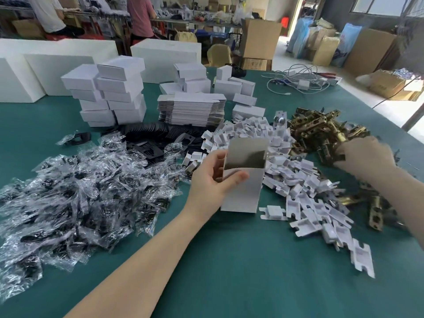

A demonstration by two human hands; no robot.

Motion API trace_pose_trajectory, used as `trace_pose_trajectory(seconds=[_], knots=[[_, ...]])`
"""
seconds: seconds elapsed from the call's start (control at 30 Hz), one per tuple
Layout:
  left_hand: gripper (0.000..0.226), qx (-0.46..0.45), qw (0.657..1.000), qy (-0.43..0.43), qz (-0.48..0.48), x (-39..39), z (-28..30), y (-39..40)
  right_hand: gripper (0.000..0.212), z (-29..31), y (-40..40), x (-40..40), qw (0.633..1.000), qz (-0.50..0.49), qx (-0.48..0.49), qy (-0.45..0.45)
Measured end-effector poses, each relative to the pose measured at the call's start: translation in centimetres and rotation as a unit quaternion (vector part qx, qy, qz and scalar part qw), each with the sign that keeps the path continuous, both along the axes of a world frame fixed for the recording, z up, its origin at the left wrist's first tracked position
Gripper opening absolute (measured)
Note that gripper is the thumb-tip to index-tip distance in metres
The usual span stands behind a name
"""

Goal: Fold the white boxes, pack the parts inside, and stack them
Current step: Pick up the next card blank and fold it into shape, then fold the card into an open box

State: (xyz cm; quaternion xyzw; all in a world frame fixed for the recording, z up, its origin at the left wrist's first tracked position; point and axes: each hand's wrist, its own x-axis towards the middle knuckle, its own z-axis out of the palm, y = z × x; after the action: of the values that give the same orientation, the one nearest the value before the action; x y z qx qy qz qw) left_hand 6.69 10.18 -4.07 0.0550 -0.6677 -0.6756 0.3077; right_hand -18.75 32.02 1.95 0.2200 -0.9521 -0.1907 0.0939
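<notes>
On the green-covered desk (229,271) the left hand (212,180) held an upright white cardboard box (243,187) with its top open, thumb across the near face and fingers curled round the left side, so that this grip was clamped on the box. The box stood with its base on or just above the cloth, at the near edge of a heap of small white folded card inserts (298,180). The right hand (364,154), blurred, reached into a pile of brass-coloured metal latch parts (321,131) at the far right; its fingers were curled down among them, but I could not tell whether that grip had closed on a part. To the left lay a wide spread of clear plastic bags with dark pieces inside (80,191). Behind them sat flat black plates (158,138), a stack of flat unfolded white box blanks (190,110), and piled finished white boxes (110,92).
</notes>
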Motion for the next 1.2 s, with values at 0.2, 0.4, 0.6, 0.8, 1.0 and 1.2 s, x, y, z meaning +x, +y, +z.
trace_pose_trajectory(seconds=[0.2,0.4,0.6,0.8,1.0,1.2], knots=[[0.039,0.000,1.000,0.006,-0.008,0.0,-0.2,0.4,0.041,-2.4,-0.3,-1.5,0.962,0.162,0.175,0.136],[0.037,-0.018,0.999,0.032,0.015,0.0,-0.2,0.5,0.024,-2.5,-1.0,-2.5,0.924,0.242,0.261,0.142],[0.038,-0.031,0.998,0.035,0.046,-0.1,0.1,-0.2,0.029,-1.1,-0.2,-4.0,0.908,0.276,0.287,0.128],[0.038,-0.043,0.996,0.049,0.063,0.0,0.4,-0.6,0.031,0.9,-0.6,-4.2,0.970,0.231,0.020,0.078],[0.036,-0.050,0.995,0.047,0.074,0.0,0.2,-0.8,0.025,2.9,0.1,-4.2,0.949,0.200,-0.241,-0.029],[0.042,-0.040,0.996,0.037,0.068,-0.4,-0.1,-0.7,0.014,4.9,1.4,-4.6,0.924,0.136,-0.348,-0.087]])
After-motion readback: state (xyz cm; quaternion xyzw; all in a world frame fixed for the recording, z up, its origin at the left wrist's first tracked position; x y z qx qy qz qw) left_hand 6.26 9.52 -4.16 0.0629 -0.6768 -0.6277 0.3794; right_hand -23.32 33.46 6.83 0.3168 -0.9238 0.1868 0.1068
